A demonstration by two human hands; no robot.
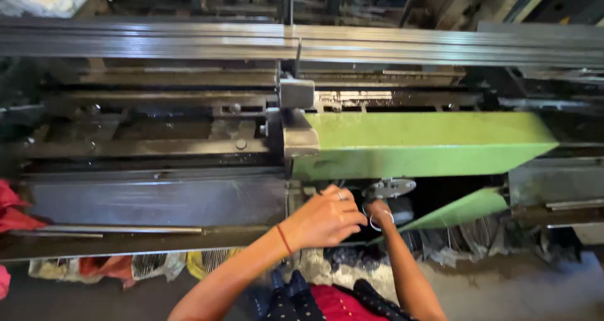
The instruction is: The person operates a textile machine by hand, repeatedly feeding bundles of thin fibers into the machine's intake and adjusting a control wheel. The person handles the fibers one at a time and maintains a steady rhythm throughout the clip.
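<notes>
I see both hands under the green cover (421, 143) of the long machine (157, 201), at its front edge near the middle. The left hand (324, 220) curls its fingers around something dark that I cannot make out. The right hand (379, 213) reaches up to the round metal disc (391, 187); its grip I cannot tell. The work looks to be in the middle, nothing is finished yet.
</notes>
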